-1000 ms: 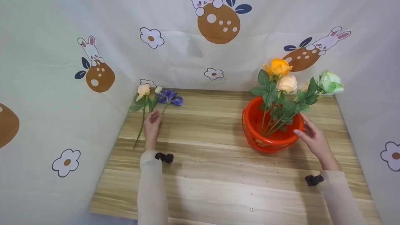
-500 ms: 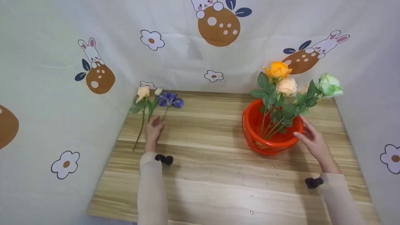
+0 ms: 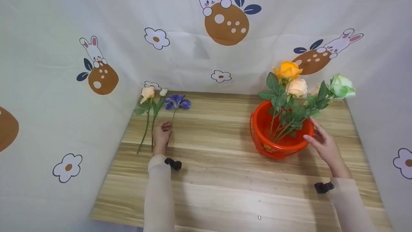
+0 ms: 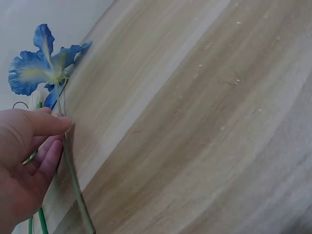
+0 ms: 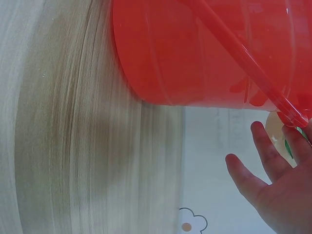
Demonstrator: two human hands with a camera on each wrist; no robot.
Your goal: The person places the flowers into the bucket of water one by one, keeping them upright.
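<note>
A blue-purple iris [image 3: 177,102] lies at the left of the table, its stem pinched between the thumb and fingers of my left hand [image 3: 162,133]. The left wrist view shows the iris bloom [image 4: 34,70] just beyond the fingertips. Beside it are a white tulip [image 3: 163,92] and a peach rose [image 3: 148,93]. At the right stands a red bucket [image 3: 261,139] with orange, peach and pale green roses leaning inside. My right hand [image 3: 328,149] rests at the bucket's right rim, its fingers fairly straight and spread; the right wrist view shows them near the handle's end [image 5: 292,117].
The wooden table [image 3: 209,135] is backed by a pale cloth [image 3: 186,64] printed with rabbits and flowers, which also hangs at both sides. Small water drops [image 3: 259,217] dot the front of the table. The swing handle hangs down against the bucket.
My left hand has drawn back from the tulip and shifted right onto the iris stem. The iris has moved slightly to the right. My right hand stays at the bucket.
</note>
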